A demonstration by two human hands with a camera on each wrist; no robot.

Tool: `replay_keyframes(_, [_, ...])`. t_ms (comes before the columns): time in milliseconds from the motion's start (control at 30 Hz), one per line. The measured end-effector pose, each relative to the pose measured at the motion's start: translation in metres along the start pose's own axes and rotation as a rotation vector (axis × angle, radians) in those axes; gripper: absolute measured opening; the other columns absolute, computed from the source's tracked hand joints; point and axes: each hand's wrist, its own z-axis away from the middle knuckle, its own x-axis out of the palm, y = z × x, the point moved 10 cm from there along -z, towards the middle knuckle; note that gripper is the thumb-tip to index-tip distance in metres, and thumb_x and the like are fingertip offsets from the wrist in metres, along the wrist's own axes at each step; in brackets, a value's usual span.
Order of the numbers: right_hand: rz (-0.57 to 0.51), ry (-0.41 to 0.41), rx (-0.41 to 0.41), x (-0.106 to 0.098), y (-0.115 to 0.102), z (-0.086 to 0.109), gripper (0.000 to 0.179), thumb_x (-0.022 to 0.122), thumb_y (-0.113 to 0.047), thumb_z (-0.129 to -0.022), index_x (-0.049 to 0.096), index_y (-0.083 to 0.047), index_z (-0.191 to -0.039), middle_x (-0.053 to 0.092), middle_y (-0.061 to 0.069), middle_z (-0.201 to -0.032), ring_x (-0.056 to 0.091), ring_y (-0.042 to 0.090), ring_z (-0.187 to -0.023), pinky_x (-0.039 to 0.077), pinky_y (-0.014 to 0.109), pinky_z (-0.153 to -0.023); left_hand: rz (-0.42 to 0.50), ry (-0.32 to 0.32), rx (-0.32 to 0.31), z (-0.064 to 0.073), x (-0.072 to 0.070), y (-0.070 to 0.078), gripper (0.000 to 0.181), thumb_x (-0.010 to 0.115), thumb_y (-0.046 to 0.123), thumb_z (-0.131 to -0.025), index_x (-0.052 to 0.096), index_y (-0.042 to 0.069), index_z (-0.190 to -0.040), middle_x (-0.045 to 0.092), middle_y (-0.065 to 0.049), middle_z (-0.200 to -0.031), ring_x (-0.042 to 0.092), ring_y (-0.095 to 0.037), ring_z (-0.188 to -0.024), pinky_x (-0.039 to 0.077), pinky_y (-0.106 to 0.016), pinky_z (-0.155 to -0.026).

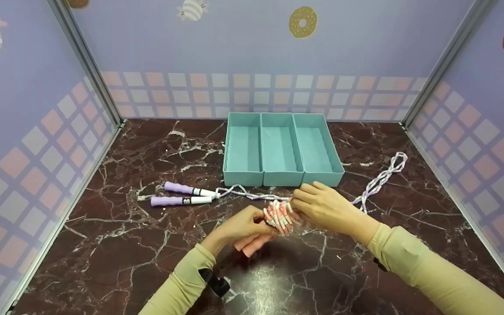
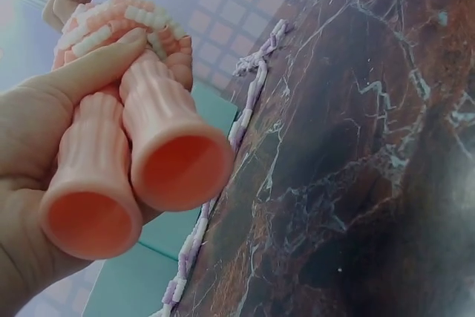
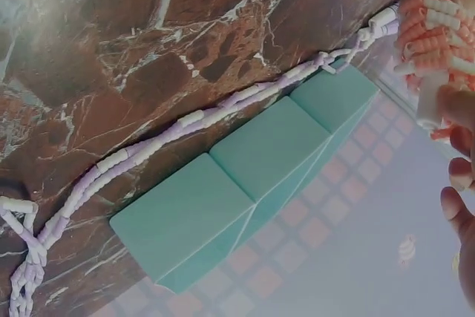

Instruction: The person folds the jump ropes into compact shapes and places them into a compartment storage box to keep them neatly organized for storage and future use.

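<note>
My left hand grips a pink-and-white beaded jump rope by its two pink handles, the thumb lying across them near the beads. Their hollow ends face the left wrist camera. The beaded cord is gathered into a tight bundle beyond the handles. On the far side of that bundle, my right hand pinches the beads with curled fingers, its thumb on a white bead in the right wrist view. Behind the hands a purple-and-white beaded jump rope lies stretched across the table, partly hidden by the right hand.
A teal box with three long compartments stands at the back middle of the dark marbled table. Patterned panels enclose the back and both sides. The purple rope's looped end lies right of the box.
</note>
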Motion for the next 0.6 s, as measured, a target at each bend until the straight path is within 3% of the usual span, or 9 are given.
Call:
replay_keyframes(167, [0.054, -0.005, 0.047, 0.003, 0.005, -0.001, 0.019, 0.074, -0.017, -0.076, 0.060, -0.010, -0.088, 0.059, 0.002, -0.086, 0.049, 0.021, -0.078, 0.039, 0.030, -0.066, 0.000, 0.065, -0.007, -0.001, -0.003, -0.003, 0.021, 0.074, 0.017, -0.085, 0.071, -0.003, -0.087, 0.062, 0.008, -0.063, 0.052, -0.001, -0.049, 0.042, -0.017, -0.047])
replay_keyframes(367, [0.085, 0.004, 0.145, 0.006, 0.015, -0.004, 0.023, 0.077, -0.017, -0.073, 0.059, -0.008, -0.085, 0.057, 0.005, -0.084, 0.049, 0.024, -0.079, 0.041, 0.032, -0.064, 0.057, 0.163, -0.016, 0.001, -0.006, -0.006, 0.024, 0.075, 0.020, -0.084, 0.070, -0.003, -0.083, 0.058, 0.007, -0.058, 0.050, -0.003, -0.046, 0.041, -0.017, -0.046])
replay_keyframes(600, [0.028, 0.080, 0.403, 0.004, 0.033, -0.002, 0.027, 0.080, -0.012, -0.068, 0.057, -0.007, -0.081, 0.056, 0.006, -0.080, 0.048, 0.024, -0.076, 0.043, 0.033, -0.063, 0.194, 0.361, -0.002, 0.001, -0.012, -0.003, 0.024, 0.074, 0.016, -0.084, 0.070, -0.008, -0.086, 0.059, 0.007, -0.060, 0.053, -0.004, -0.049, 0.044, -0.018, -0.049])
